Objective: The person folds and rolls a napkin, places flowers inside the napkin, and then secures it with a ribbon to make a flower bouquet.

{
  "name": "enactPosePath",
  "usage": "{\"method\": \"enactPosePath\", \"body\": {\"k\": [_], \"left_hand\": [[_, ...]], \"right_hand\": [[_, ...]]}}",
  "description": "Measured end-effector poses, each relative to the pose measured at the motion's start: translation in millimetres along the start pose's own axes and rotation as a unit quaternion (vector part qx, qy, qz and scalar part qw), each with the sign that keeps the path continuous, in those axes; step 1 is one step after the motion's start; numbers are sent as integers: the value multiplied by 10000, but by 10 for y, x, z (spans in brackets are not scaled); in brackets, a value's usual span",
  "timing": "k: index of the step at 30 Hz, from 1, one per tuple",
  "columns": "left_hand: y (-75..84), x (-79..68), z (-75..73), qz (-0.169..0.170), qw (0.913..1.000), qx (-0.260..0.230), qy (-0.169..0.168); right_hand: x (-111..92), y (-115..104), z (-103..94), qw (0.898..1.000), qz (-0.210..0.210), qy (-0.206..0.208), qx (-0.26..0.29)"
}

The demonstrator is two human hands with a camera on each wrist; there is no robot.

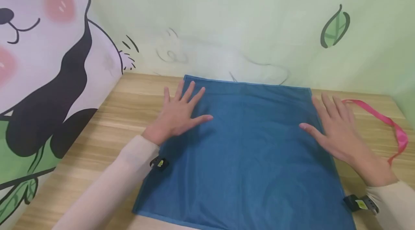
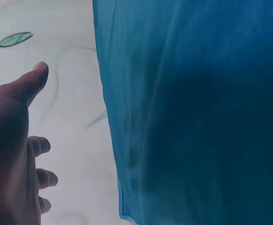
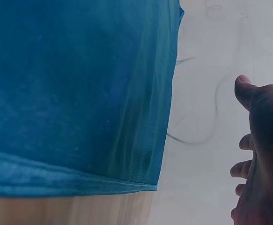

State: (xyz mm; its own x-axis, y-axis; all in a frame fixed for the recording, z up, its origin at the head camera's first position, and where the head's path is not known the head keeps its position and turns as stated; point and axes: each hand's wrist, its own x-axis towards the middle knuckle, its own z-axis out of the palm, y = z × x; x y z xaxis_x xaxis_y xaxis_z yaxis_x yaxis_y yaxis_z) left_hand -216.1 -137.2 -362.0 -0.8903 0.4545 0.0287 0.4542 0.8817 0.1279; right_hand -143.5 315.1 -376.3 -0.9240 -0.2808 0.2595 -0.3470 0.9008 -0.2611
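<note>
A blue cloth (image 1: pixel 246 143) with a stitched hem lies spread on the wooden table, lightly wrinkled, its far edge close to the wall. My left hand (image 1: pixel 181 111) is over the cloth's left edge, fingers spread and holding nothing. Over the right edge is my right hand (image 1: pixel 337 129), its fingers straight and its thumb pointing inward. Both palms face down in the head view, with shadows on the cloth beside them. In the left wrist view the cloth (image 2: pixel 197 112) fills the right side; the right wrist view shows its hemmed corner (image 3: pixel 145 183).
A pink ribbon (image 1: pixel 400 136) curls on the wooden table (image 1: pixel 129 97) to the right of the right hand. Behind stands a pale green wall (image 1: pixel 227 14) with a leaf drawing. A panda picture (image 1: pixel 65 43) covers the left side. Each wrist carries a small black device.
</note>
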Motion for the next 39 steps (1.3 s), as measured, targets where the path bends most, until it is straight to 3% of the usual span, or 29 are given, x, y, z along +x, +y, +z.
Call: {"method": "enactPosePath", "body": {"k": [10, 20, 31, 39], "left_hand": [[282, -89, 44, 383, 9993, 26, -8], [659, -165, 124, 991, 9950, -26, -145], [1040, -308, 183, 1866, 9821, -65, -262], [1220, -407, 258, 2326, 9698, -360, -643]], "right_hand": [[-105, 7, -32, 9994, -277, -49, 185], [-268, -42, -139, 9970, -359, -531, 432], [-463, -62, -168, 9900, -716, -1005, 683], [-610, -68, -148, 9805, -955, -1534, 779]]}}
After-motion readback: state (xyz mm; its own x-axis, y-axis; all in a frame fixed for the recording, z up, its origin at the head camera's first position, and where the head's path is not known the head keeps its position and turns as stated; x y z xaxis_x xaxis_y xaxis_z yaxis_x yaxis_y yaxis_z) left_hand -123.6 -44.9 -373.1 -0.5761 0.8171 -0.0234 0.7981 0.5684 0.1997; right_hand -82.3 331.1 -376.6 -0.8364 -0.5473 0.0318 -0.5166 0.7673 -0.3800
